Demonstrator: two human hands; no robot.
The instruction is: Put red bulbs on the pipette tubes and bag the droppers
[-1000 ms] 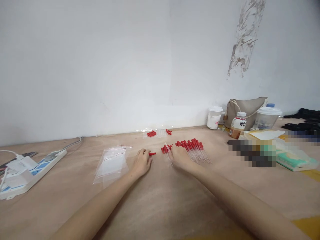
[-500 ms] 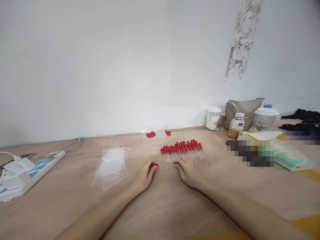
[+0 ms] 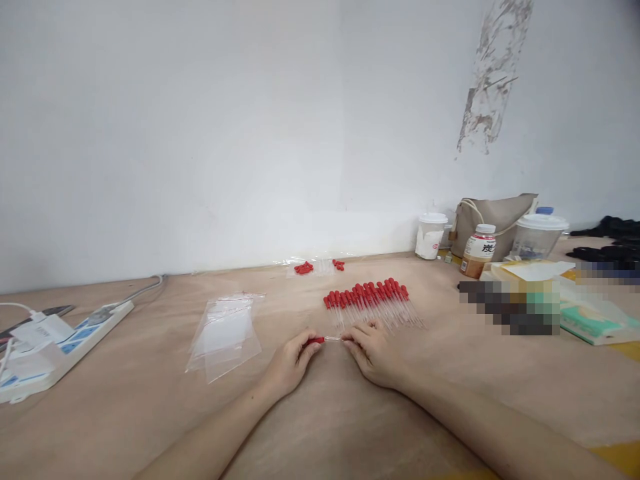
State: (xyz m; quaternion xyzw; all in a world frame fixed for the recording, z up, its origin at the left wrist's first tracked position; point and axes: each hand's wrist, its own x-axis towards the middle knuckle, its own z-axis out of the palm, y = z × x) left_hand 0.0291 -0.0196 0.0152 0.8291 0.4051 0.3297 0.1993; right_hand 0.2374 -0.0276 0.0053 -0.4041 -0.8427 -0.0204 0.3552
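Between finger and thumb, my left hand (image 3: 294,360) pinches a red rubber dropper bulb (image 3: 317,340). My right hand (image 3: 374,350) is closed on a thin clear dropper tube (image 3: 333,339), whose end points left and meets the bulb's mouth. How far the tube sits inside the bulb is too small to tell. Just beyond my right hand lies a row of droppers (image 3: 367,297), red bulbs away from me and clear tubes towards me. Farther back, loose red bulbs (image 3: 303,268) rest on clear plastic near the wall, with a few more red bulbs (image 3: 339,265) beside them.
Clear zip bags (image 3: 225,333) lie in a stack left of my hands. A white power strip (image 3: 70,347) with plugs is at far left. On the right stand a paper cup (image 3: 431,237), a bottle (image 3: 479,252), a bag (image 3: 493,217), a lidded plastic cup (image 3: 539,237) and a green packet (image 3: 587,320).
My hands have come closer together. The tube in my right hand has left the row's near edge and now meets the red bulb in my left hand.
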